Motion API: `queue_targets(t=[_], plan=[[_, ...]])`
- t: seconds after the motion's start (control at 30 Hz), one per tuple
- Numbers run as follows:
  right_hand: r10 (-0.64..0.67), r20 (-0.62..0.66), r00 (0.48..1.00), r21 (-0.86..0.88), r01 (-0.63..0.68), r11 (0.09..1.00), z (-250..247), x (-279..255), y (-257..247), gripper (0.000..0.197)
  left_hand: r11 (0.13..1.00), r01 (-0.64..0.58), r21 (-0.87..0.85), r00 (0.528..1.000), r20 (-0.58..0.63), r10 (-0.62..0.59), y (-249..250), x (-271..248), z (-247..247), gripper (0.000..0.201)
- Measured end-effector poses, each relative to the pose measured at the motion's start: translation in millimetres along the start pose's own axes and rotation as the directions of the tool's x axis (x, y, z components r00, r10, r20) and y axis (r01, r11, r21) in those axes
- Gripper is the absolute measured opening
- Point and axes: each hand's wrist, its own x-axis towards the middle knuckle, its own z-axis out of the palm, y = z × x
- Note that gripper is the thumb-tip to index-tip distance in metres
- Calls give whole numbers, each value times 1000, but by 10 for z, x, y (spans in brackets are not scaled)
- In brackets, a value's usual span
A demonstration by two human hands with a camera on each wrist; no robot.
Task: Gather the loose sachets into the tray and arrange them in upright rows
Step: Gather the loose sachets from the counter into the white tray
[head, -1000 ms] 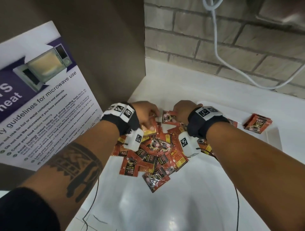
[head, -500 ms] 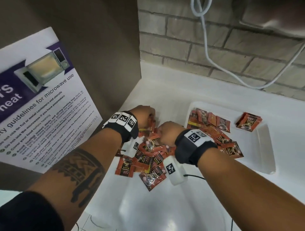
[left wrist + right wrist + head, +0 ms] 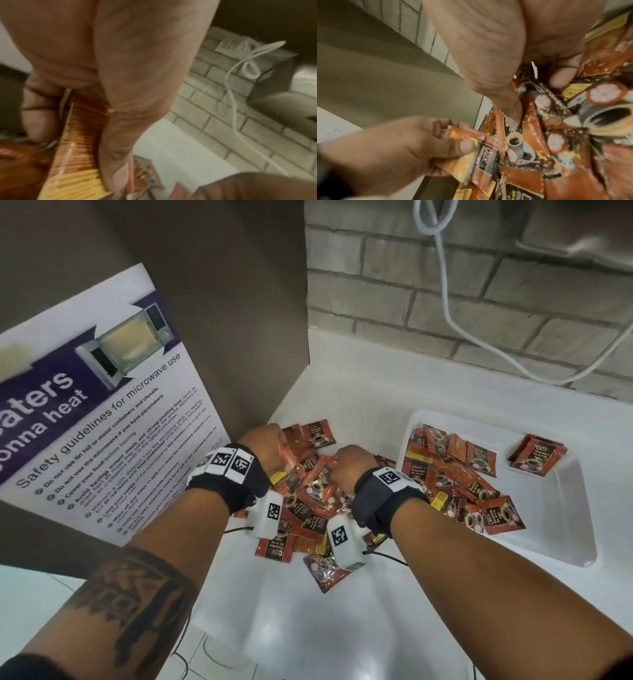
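A heap of orange-red coffee sachets [image 3: 308, 508] lies loose on the white counter. The white tray [image 3: 565, 525] to its right holds more sachets [image 3: 455, 474] lying flat and jumbled, and a small stack [image 3: 536, 455] leans at its far end. My left hand [image 3: 267, 445] is at the heap's far left; its thumb [image 3: 465, 146] clamps a bunch of sachets [image 3: 82, 135] against curled fingers. My right hand [image 3: 346, 470] digs into the heap's middle, thumb [image 3: 511, 115] and a fingertip [image 3: 559, 79] pinching sachets there.
A microwave safety poster [image 3: 102, 422] leans on a brown panel [image 3: 239, 302] at the left. A brick wall [image 3: 445, 302] with a hanging white cable [image 3: 479, 337] closes the back. Bare counter [image 3: 342, 628] lies in front of the heap.
My right hand has come back from beside the tray and down into the heap's middle. The left hand has stayed at the heap's far left, still holding its bunch.
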Motion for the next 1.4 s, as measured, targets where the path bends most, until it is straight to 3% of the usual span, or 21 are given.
queue_targets(t=[0.13,0.33,0.43,0.53,0.67,0.73,0.83,1.0,1.2,1.3,1.4], plan=[[1,-51,999,70,3,998,-121,-50,61,31,999,43,-1,999,1,-43,-51,166,136,74],[0,-222,975,273,62,960,-400,-336,256,41,987,-57,151,995,89,44,59,383,119,106],[15,-315,949,410,122,904,-576,-508,516,49,984,-92,152,989,131,72,96,458,122,94],[109,-407,907,477,110,872,-756,-734,892,45,975,-37,217,998,63,23,110,460,123,79],[261,-386,885,600,26,799,-714,-902,1397,31,972,-24,234,1000,-8,27,69,462,139,53],[289,-345,893,587,-35,809,-593,-883,1538,38,972,-11,236,999,-28,19,55,453,113,42],[272,-286,919,557,-71,827,-413,-788,1599,47,974,11,226,999,-51,1,46,408,33,41],[195,-260,946,449,-60,891,-274,-693,1616,30,981,-3,195,995,-94,22,100,239,-179,40],[227,-326,918,445,-63,893,-346,-861,1646,21,993,-61,103,987,-139,75,487,-23,-520,28],[258,-337,906,515,-52,856,-376,-928,1693,27,988,-144,-64,981,-143,133,859,-23,-489,29],[252,-352,901,555,-16,832,-404,-941,1706,28,928,-269,-258,961,-141,239,1343,-8,-214,29]])
